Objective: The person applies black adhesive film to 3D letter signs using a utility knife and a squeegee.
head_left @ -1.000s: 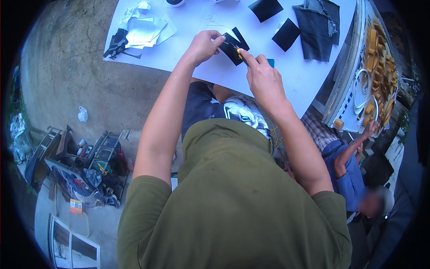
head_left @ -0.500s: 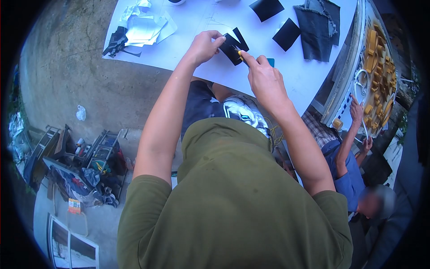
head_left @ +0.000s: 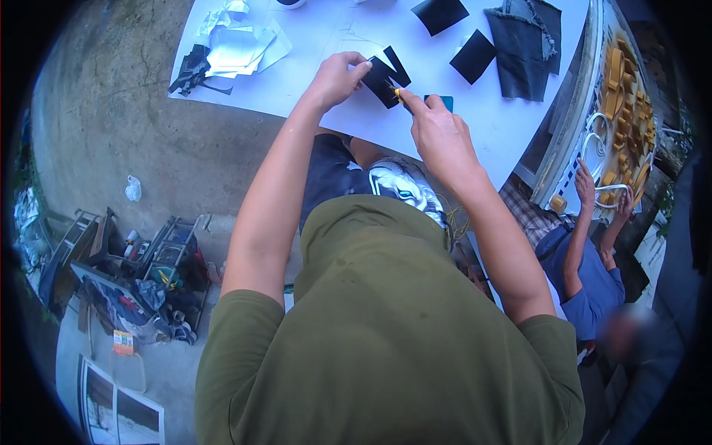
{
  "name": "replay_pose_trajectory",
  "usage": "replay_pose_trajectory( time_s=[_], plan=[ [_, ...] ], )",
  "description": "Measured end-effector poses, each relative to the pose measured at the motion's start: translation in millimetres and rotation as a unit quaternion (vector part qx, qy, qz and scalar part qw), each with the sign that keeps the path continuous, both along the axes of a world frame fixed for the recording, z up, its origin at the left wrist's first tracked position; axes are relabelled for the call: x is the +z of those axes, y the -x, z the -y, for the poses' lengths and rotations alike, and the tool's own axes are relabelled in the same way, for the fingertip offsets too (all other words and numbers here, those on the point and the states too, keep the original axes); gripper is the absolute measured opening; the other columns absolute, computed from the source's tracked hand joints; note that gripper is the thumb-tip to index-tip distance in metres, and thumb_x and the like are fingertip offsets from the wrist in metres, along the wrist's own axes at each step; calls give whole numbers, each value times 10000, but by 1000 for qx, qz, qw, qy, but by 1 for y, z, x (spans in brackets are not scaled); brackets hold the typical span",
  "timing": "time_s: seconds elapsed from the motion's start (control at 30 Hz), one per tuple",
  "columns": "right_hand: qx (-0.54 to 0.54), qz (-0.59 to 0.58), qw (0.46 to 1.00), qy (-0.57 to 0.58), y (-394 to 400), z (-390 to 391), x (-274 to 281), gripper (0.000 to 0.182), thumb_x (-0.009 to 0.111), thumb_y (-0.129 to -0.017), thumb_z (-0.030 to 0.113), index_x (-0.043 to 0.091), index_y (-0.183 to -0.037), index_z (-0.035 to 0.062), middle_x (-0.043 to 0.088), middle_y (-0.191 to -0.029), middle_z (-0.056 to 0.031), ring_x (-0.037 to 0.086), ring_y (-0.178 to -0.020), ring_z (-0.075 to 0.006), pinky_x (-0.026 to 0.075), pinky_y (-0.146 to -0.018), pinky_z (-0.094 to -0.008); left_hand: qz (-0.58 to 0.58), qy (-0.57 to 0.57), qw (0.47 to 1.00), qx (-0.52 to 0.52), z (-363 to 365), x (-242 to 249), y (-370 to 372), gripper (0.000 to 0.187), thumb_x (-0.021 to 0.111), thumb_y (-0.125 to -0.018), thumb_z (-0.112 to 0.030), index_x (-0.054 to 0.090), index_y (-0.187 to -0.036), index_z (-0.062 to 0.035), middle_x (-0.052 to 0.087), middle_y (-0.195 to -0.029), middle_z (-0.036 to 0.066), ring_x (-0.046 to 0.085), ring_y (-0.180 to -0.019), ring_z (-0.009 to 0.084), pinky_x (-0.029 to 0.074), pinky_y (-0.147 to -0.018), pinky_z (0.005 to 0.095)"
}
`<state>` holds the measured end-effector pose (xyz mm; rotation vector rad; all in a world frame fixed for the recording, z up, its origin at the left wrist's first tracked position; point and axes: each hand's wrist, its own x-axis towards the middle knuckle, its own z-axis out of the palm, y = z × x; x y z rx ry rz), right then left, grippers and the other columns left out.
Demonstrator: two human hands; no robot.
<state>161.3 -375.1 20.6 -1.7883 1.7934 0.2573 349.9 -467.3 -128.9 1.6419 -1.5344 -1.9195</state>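
Over the white tabletop [head_left: 326, 33], my left hand [head_left: 343, 76] pinches the left edge of a black piece [head_left: 380, 80]. My right hand [head_left: 436, 122] is closed round a small yellow-handled tool [head_left: 398, 95], whose tip meets the right side of that piece. A narrow black strip [head_left: 397, 65] angles up beside it. Just by my right fingers lies a teal object [head_left: 446, 102], partly covered. Two more black pieces [head_left: 440, 15] [head_left: 473, 57] lie farther right, near dark frayed fabric [head_left: 521, 55].
White paper scraps [head_left: 241, 50] and black scraps [head_left: 194, 72] lie at the table's left. At the right, a co-worker in blue [head_left: 593, 289] handles a white cord [head_left: 610, 194] by a surface of yellow pieces [head_left: 619, 96]. A cluttered rack [head_left: 174, 256] stands lower left.
The co-worker's arms and body have shifted, with one hand farther right and the white cord moved. My hands and the black piece have hardly moved.
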Motion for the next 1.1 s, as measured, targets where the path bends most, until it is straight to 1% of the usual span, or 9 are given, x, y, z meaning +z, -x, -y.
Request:
replay_pose_trajectory(
  time_s=[0.17, 0.27, 0.37, 0.43, 0.47, 0.57, 0.67, 0.9, 1.1],
  plan=[
    [-3, -1, 1000, -9, -1, 1, 2, 530, 591, -987, 59, 605, -1513, 115, 671, -1105, -248, 749, -874, -447, 616, -823, -538, 2, -5, 1000, -8, 1, 3, 1, 334, 675, -1077, -298, 728, -1163, 20, 715, -888, 81, 687, -773, 150, 566, -753, 328],
    [-19, 0, 1000, 3, 0, 0, 3, 492, 562, -1003, 38, 629, -1479, 145, 690, -1110, -249, 730, -845, -463, 605, -835, -552, -11, -10, 1000, 0, 0, 0, 2, 325, 669, -1084, -297, 729, -1157, 14, 707, -882, 65, 682, -767, 146, 564, -751, 322],
    [-5, 12, 1000, 9, 5, 1, 6, 496, 577, -997, 62, 621, -1488, 117, 680, -1078, -248, 748, -870, -454, 611, -818, -548, -28, -18, 999, 4, 0, -8, 2, 318, 668, -1087, -302, 731, -1151, 3, 693, -871, 44, 674, -758, 138, 560, -745, 311],
    [-33, 27, 999, 29, 6, 5, 16, 488, 582, -999, 65, 619, -1482, 129, 682, -1074, -240, 741, -864, -458, 607, -818, -551, -53, -58, 996, 34, 4, -6, 2, 312, 673, -1087, -303, 732, -1146, -2, 681, -857, 29, 665, -749, 130, 560, -743, 305],
    [-52, 26, 998, 36, 7, 7, 20, 502, 602, -995, 60, 608, -1490, 139, 675, -1075, -223, 731, -862, -451, 598, -816, -551, -57, -63, 996, 35, 6, -6, 1, 316, 670, -1087, -309, 732, -1142, -4, 678, -846, 26, 663, -746, 126, 563, -741, 308],
    [-65, 48, 992, 98, 13, 8, 29, 517, 615, -990, 50, 596, -1500, 135, 666, -1073, -206, 725, -862, -437, 591, -813, -548, -27, -46, 999, 1, 11, 0, -1, 325, 659, -1092, -317, 732, -1145, -6, 681, -845, 36, 666, -748, 127, 567, -746, 312],
    [-73, 54, 992, 85, 19, 2, 22, 526, 617, -991, 45, 590, -1507, 146, 656, -1070, -200, 720, -858, -435, 586, -811, -553, -21, -20, 999, -22, 14, -3, -3, 336, 663, -1078, -317, 736, -1198, -12, 740, -922, 87, 706, -767, 156, 574, -747, 334],
    [-52, 106, 988, 100, 12, -14, -4, 524, 607, -994, 40, 592, -1506, 150, 663, -1051, -206, 728, -821, -435, 604, -761, -543, -48, -4, 998, -41, 19, -14, -10, 329, 657, -1081, -309, 738, -1206, -15, 740, -923, 79, 701, -790, 155, 574, -773, 325],
    [-38, 85, 990, 102, -4, -8, -17, 526, 606, -996, 41, 593, -1510, 154, 670, -1057, -205, 741, -807, -427, 613, -759, -533, -64, -8, 997, -31, 22, -19, -11, 314, 658, -1081, -308, 740, -1177, -21, 715, -893, 57, 665, -768, 141, 557, -755, 313]
  ],
)
